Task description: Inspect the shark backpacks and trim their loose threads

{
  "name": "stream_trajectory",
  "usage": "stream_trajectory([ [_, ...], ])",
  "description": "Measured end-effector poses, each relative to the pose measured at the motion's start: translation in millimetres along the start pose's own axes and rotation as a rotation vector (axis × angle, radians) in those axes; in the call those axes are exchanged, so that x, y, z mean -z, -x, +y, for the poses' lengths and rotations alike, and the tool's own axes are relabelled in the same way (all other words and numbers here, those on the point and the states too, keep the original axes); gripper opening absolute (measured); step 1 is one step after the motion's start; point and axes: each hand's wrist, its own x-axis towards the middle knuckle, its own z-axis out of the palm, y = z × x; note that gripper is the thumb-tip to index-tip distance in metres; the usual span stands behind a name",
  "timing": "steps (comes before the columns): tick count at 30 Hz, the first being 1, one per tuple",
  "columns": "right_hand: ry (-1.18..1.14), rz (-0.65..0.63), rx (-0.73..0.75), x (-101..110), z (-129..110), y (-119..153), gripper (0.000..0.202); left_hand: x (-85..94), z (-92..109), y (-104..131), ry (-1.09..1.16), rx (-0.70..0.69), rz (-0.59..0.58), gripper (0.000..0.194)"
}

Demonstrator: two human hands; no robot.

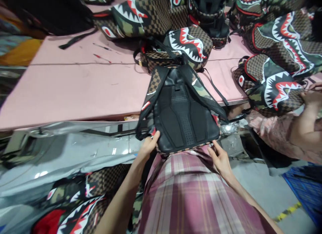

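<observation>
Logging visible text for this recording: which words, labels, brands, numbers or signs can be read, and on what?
No text can be read.
Red-and-white label on the held backpack: too small and blurred.
Bags on the table: teeth and eye designs, no legible lettering.

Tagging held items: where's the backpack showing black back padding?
Head view, centre: the backpack overlaps the near edge of the pink table, lower corners at the left hand and right hand.

The backpack (186, 116) lies between left hand (151, 143) and right hand (220, 156), at the tabletop's (75, 89) near edge; other bags (157, 14) lie far and right.
</observation>
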Motion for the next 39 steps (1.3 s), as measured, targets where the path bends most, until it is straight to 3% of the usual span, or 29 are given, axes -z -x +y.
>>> stream_trajectory([
  [2, 0.156, 0.006, 0.069, -7, -8, -1, 0.047, -16.5, 9, -2, -0.032, -0.030, 0.005, 0.053],
  [5, 0.374, -0.054, 0.287, -26, -26, 6, 0.042, -36.8, 14, 5, -0.066, -0.075, -0.016, 0.053],
  [8, 0.468, -0.059, 0.469, -44, -39, 14, 0.033, -49.9, 15, 13, -0.072, -0.107, -0.030, 0.051],
  [11, 0.371, -0.021, 0.501, -50, -40, 15, 0.020, -52.7, 16, 16, -0.135, -0.165, -0.028, 0.050],
  [15, 0.154, -0.042, 0.475, -50, -36, 13, 0.025, -49.7, 18, 20, -0.249, -0.240, -0.001, 0.051],
  [19, 0.293, 0.001, 0.527, -34, -20, 9, 0.023, -46.1, 19, 25, -0.297, -0.257, 0.055, 0.049],
  [21, 0.328, 0.118, 0.450, -10, -3, 2, 0.021, -38.9, 19, 24, -0.320, -0.258, 0.076, 0.049],
  [24, 0.277, 0.300, 0.145, 37, 26, -17, 0.025, -15.5, 19, 19, -0.355, -0.237, 0.078, 0.048],
  [26, 0.159, 0.227, -0.037, 60, 40, -33, 0.027, 5.4, 20, 17, -0.370, -0.231, 0.049, 0.043],
  [28, -0.034, 0.199, -0.172, 69, 45, -48, 0.031, 23.4, 24, 21, -0.328, -0.214, -0.034, 0.031],
  [30, -0.206, 0.279, -0.251, 66, 43, -61, 0.036, 31.1, 30, 28, -0.240, -0.159, -0.147, 0.030],
  [33, -0.283, 0.341, -0.232, 50, 35, -76, 0.038, 17.4, 43, 32, 0.086, -0.122, -0.200, 0.044],
  [36, -0.275, 0.363, -0.215, 33, 35, -86, 0.038, -11.8, 63, 15, 0.433, -0.155, -0.024, 0.053],
  [39, -0.261, 0.401, -0.216, 24, 41, -88, 0.039, -30.2, 84, -8, 0.621, -0.055, 0.086, 0.054],
])
